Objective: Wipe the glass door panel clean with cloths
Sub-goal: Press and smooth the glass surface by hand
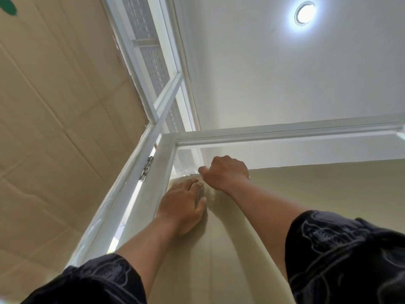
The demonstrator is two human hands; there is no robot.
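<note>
The camera looks steeply up at the glass door panel [285,154] in its white frame [163,163]. A beige sheet [317,194] covers the glass from just below the top rail downward. My left hand [183,206] lies flat on the sheet's top left corner, fingers straight and pressing. Just above it, my right hand [225,172] is curled into a fist, its thumb and fingers pinching a shiny strip of clear tape [191,171] at the sheet's upper edge. No cloth shows in either hand.
A metal hinge [147,168] joins the door to the white jamb on the left. Brown cardboard [54,128] covers the wall to the left. A vented transom window [151,53] sits above, and a round ceiling light [305,12] glows at the top right.
</note>
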